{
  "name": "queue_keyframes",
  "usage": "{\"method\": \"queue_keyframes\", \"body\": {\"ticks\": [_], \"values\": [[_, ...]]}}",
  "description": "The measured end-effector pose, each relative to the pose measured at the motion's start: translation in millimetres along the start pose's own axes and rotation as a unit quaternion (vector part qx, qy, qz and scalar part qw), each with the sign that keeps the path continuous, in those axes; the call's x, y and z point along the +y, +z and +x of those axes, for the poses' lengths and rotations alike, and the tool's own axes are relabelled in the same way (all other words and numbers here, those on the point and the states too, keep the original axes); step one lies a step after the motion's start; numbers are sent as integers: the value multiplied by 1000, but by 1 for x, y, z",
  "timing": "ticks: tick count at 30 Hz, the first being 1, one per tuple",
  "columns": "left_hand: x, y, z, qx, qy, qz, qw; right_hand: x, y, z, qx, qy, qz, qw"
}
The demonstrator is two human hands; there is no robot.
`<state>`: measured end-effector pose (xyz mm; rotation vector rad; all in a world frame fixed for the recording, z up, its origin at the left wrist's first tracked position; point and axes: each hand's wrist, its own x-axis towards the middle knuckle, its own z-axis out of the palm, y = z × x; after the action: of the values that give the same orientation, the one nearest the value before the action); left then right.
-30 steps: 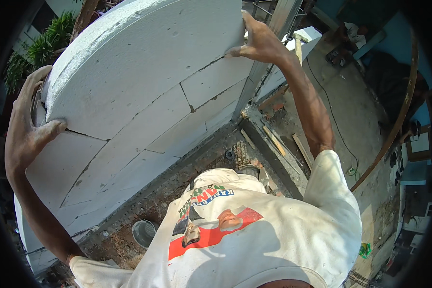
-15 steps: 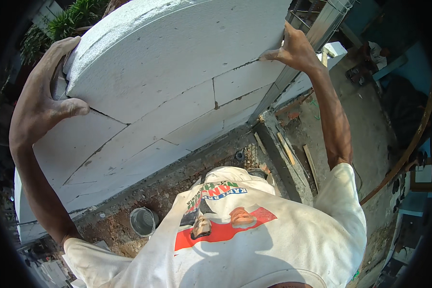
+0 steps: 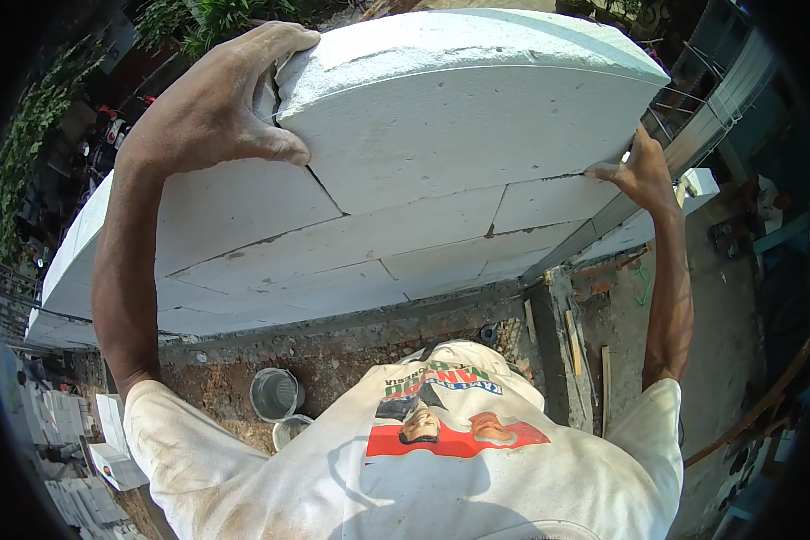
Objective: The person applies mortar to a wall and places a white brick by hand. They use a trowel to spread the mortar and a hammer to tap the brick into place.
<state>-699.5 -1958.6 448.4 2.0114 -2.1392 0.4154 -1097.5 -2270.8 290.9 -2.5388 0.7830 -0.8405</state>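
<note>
A long white aerated concrete block (image 3: 468, 126) lies on the top course of a wall (image 3: 405, 225) of similar blocks. My left hand (image 3: 211, 103) grips its left end, thumb on the near face and fingers over the top corner. A dark gap parts this end from the neighbouring block (image 3: 220, 202). At the far right, my right hand (image 3: 645, 175) holds the block's lower right end, its thumb along the joint beneath. Some of its fingers are hidden behind that end. A thin string (image 3: 477, 67) runs along the block's upper near edge.
A metal-coloured upright post (image 3: 724, 108) with wires stands just past the block's right end. Below the wall are two buckets, one grey (image 3: 276, 394), on rubble ground. Wooden strips (image 3: 573, 342) lie by a low concrete beam. Stacked white blocks (image 3: 117, 445) stand at lower left.
The view has swung, so the block looks more level and its whole top shows. Both hands remain at the block's two ends.
</note>
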Motion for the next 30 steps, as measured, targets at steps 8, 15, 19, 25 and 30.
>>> {"method": "queue_keyframes", "body": {"ticks": [8,15,19,25,30], "values": [[5,-5,7,-17,-12,1,1000,22,3,0,16,-3,-27,999],[20,-12,12,-63,-68,4,996,0,-21,-53,278,-79,51,956],[17,-30,21,-105,-35,4,994,53,-42,-124,430,59,38,900],[35,-39,48,-82,-58,-134,986,149,-40,-145,376,354,8,856],[51,-16,87,-84,-50,-130,987,201,-41,-121,217,443,-36,869]]}}
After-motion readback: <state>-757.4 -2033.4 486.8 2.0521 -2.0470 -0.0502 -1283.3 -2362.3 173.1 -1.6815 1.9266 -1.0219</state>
